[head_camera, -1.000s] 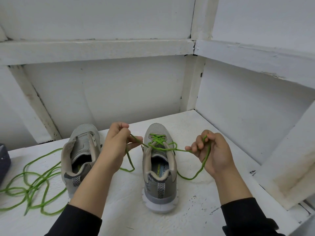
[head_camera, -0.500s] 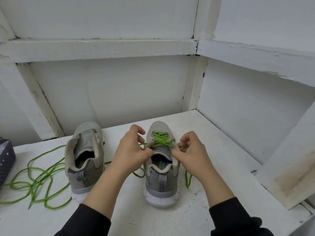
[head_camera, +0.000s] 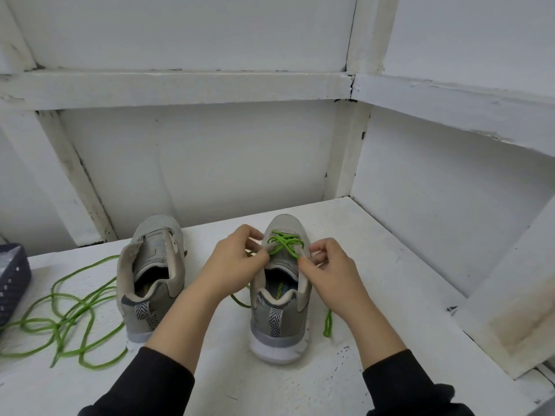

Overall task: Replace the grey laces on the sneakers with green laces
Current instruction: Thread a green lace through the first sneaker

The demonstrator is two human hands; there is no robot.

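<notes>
- Our left hand (head_camera: 237, 259) is at the left eyelet row of the laced sneaker (head_camera: 279, 313). Its thumb and fingertips are curled in, pinching the green lace (head_camera: 285, 244) where it leaves that row.
- Our right hand (head_camera: 327, 274) mirrors it at the right eyelet row of the laced sneaker. Thumb and forefinger are nipped on the same lace, and the other fingers are loosely curled.
- The green lace criss-crosses the front part of the laced sneaker. The eyelets nearer its collar look unthreaded, and slack tails trail on the shelf (head_camera: 390, 274) on either side of it.
- We judge this shoe about half laced, with the upper eyelets and the tying left to do.
- The second sneaker (head_camera: 153, 274) stands just left of the laced sneaker, heel towards us. We see no lace of any colour in it, so its grey lace seems to be out and its green one not yet in.
- The spare green lace (head_camera: 69, 313) lies in a loose tangle well to the left of the laced sneaker, beyond the second sneaker. No grey lace is in view.
- A dark basket (head_camera: 12, 277) sits furthest left of the laced sneaker, cut off by the frame.
- For room, a stretch of shelf shows right of the laced sneaker before the side wall (head_camera: 450, 205). The back wall (head_camera: 195, 163) rises near its toe.
- We judge that outward pulls on the tails have space on both sides, though to the left the second sneaker stands close.
</notes>
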